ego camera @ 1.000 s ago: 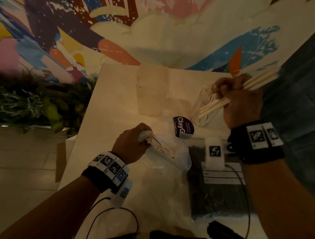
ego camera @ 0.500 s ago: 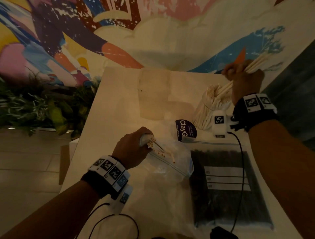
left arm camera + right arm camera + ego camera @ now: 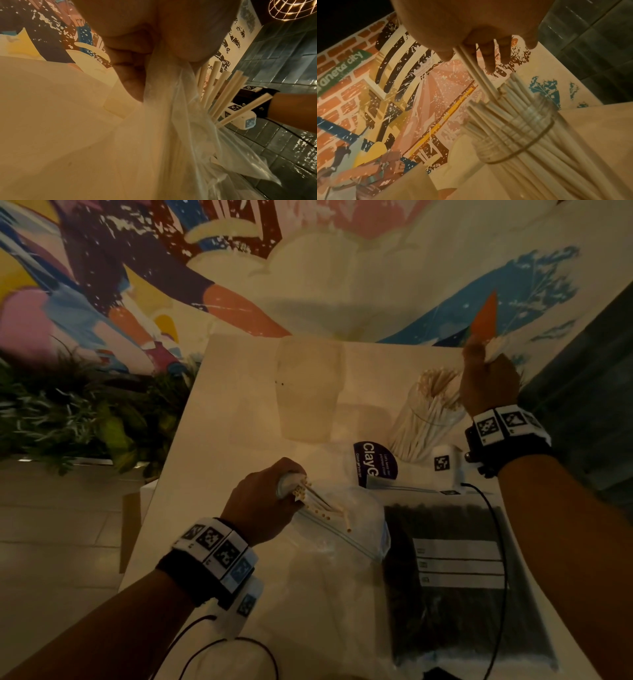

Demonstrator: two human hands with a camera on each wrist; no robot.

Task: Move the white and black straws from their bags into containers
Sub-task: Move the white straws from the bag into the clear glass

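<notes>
A clear bag (image 3: 329,529) is held up by the left hand (image 3: 263,505) near the middle of the pale tabletop (image 3: 233,412). The left grip is closed tight around the bunched mouth of the bag, and the fingers (image 3: 130,75) are seen curled into the plastic in the left wrist view. A few white straws (image 3: 318,505) are left in this bag, and their open ends are poked out just beside the hand.

A small bunch of white straws (image 3: 476,70) is pinched by the right hand (image 3: 488,385) at the far right of the tabletop. The right grip is closed on the bunch between the thumb and the first finger, while the other fingers (image 3: 489,59) are stretched out loosely. The low ends of the bunch are set down among the many white straws already standing in a clear jar (image 3: 428,419) (the jar looks quite full). The hand is held just above the jar's mouth.

A second bag, full of black straws (image 3: 459,587), is laid flat on the tabletop, just to the right of the clear bag. A white label with lines is seen on it. A tall pale container (image 3: 308,392) is stood farther back, well apart from both hands. A round dark sticker (image 3: 375,463) is seen between the jar and the bags.
</notes>
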